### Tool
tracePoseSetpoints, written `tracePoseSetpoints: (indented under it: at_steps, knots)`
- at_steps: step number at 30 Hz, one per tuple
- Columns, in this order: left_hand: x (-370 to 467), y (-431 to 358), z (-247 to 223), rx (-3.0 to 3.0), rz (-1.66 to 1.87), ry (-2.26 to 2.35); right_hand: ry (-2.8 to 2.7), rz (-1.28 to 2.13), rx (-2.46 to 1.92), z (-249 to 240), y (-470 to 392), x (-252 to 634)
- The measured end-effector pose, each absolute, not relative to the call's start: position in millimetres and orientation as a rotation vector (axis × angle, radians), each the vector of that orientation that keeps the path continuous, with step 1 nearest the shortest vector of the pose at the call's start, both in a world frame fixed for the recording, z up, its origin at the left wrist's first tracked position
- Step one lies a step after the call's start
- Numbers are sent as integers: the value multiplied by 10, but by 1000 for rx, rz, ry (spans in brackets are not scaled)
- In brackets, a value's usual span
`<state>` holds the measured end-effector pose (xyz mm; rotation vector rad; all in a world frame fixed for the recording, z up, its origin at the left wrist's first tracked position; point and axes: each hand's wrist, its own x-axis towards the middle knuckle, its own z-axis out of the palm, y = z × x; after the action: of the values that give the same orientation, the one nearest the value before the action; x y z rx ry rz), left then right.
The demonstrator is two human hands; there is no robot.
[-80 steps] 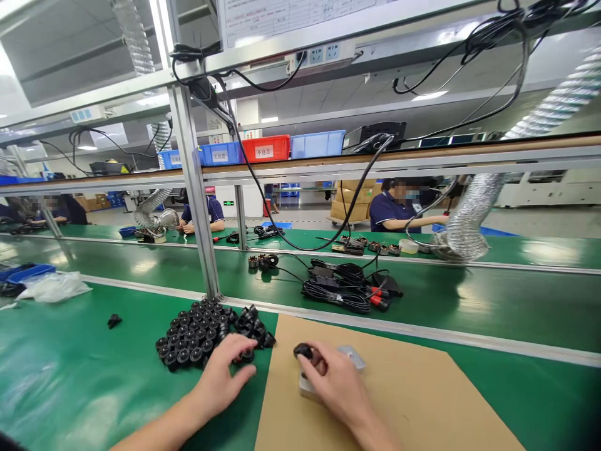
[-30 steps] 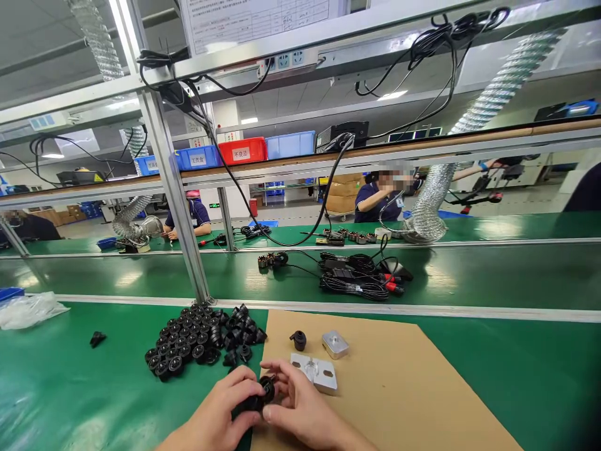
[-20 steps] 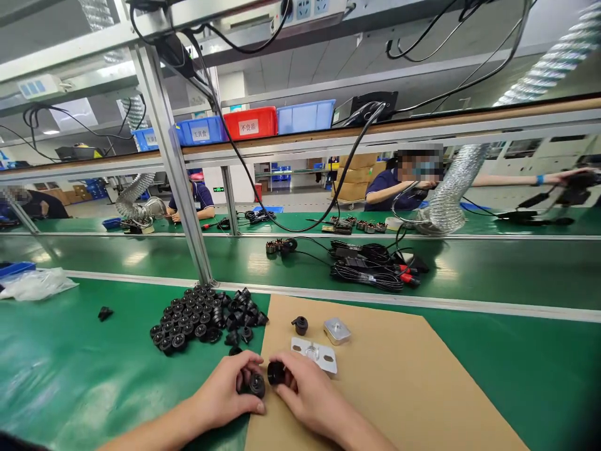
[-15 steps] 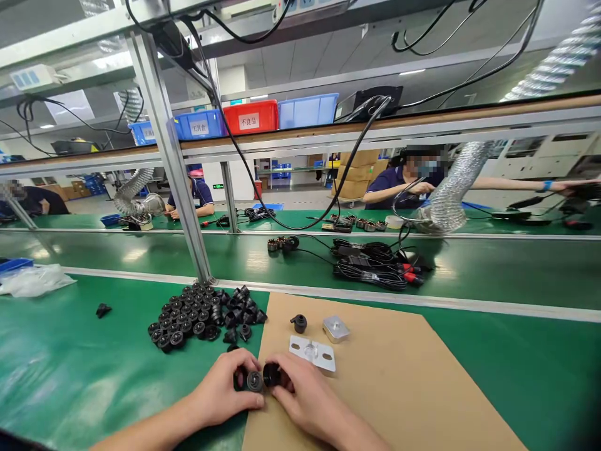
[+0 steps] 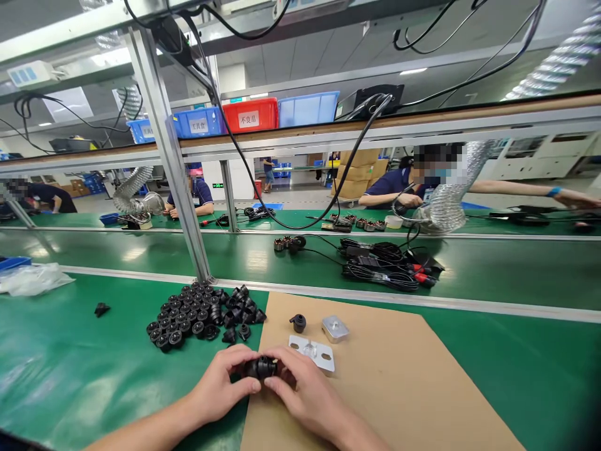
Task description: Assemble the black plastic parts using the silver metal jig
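My left hand [image 5: 220, 386] is closed around a black round plastic part [image 5: 252, 368], its fingers over the top and thumb below. Against it, end to end, is a black plastic cap [image 5: 267, 366] gripped by my right hand [image 5: 307, 389]. The two parts meet above the left edge of a brown cardboard sheet [image 5: 375, 382]; whether they are fully joined I cannot tell. Just beyond my right hand lies a silver metal plate [image 5: 323, 358] with slots. Behind it are a small black spouted housing [image 5: 298, 323] and a square metal block [image 5: 335, 328].
A pile of black round parts [image 5: 185, 316] covers the green bench left of the cardboard, with one loose black piece [image 5: 101, 309] farther left. Bundled black cables [image 5: 380, 269] lie beyond the bench's rail. A metal post [image 5: 176, 163] rises behind the pile. Co-workers sit across.
The two black parts, apart with open faces showing before, are now brought together between my hands. The cable bundle beyond the rail has shifted right.
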<state>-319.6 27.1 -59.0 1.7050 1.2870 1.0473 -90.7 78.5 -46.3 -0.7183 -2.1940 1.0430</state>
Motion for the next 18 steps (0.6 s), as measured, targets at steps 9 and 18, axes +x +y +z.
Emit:
tracePoseSetpoints:
  at_steps: [9,18]
  knots:
    - [-3204,250,-637,1674,1093,1256,-2202,1011,-693,-507,782,-924]
    - [-3206,239,-659,1614,1122,1216,-2258,793,-555,-535,815,-936]
